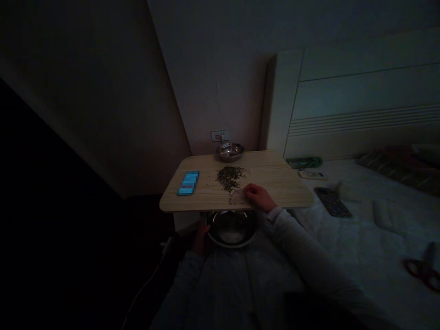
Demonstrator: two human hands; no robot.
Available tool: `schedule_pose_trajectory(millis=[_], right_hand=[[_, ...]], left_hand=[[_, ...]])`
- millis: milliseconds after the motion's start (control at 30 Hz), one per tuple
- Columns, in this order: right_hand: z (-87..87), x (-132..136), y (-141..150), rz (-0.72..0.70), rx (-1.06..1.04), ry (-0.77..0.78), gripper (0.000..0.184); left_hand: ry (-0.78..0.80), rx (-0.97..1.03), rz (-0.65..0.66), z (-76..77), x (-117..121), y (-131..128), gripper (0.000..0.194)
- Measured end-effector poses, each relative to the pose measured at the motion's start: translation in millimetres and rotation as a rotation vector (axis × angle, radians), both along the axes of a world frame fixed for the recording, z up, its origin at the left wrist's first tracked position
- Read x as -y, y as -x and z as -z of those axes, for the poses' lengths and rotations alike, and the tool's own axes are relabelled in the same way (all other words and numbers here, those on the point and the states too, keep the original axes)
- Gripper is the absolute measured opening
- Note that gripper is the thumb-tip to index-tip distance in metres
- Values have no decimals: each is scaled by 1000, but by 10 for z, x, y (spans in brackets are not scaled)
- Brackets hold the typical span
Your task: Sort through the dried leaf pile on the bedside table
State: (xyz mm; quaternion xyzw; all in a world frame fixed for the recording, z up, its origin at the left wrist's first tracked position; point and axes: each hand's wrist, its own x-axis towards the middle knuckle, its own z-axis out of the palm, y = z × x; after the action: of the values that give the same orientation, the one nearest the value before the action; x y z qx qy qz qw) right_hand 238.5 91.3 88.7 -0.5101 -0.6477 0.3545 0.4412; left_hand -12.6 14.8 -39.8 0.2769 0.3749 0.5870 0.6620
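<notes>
My left hand (202,233) grips the left rim of a large metal bowl (231,245), which sits just below the front edge of the small wooden table (275,174). My right hand (258,197) rests at the table's front part, fingers closed on a thin, clear, curved piece (237,197) that looks like plastic; its exact kind is hard to make out in the dim light. Left of and beyond those fingers lies a loose pile of small dark green grains (229,176), some spilling toward the clear piece.
A smaller metal bowl (230,153) stands at the table's back edge, below a wall socket (220,135). A lit phone (188,183) lies on the left. On the bed to the right are a dark patterned flat object (332,201), a pale remote-like object (312,174) and scissors (423,270).
</notes>
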Motion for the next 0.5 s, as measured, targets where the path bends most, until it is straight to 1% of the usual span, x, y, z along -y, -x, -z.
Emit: schedule_pose_trajectory(millis=[133, 300, 500], right_hand=[[13, -5, -8, -24, -8, 0, 12], [8, -1, -12, -67, -7, 8, 11], [3, 20, -2, -88, 16, 23, 10]], left_hand=[[23, -22, -2, 18, -6, 28, 38], [24, -28, -36, 45, -22, 52, 38], [17, -3, -15, 41, -13, 50, 39]])
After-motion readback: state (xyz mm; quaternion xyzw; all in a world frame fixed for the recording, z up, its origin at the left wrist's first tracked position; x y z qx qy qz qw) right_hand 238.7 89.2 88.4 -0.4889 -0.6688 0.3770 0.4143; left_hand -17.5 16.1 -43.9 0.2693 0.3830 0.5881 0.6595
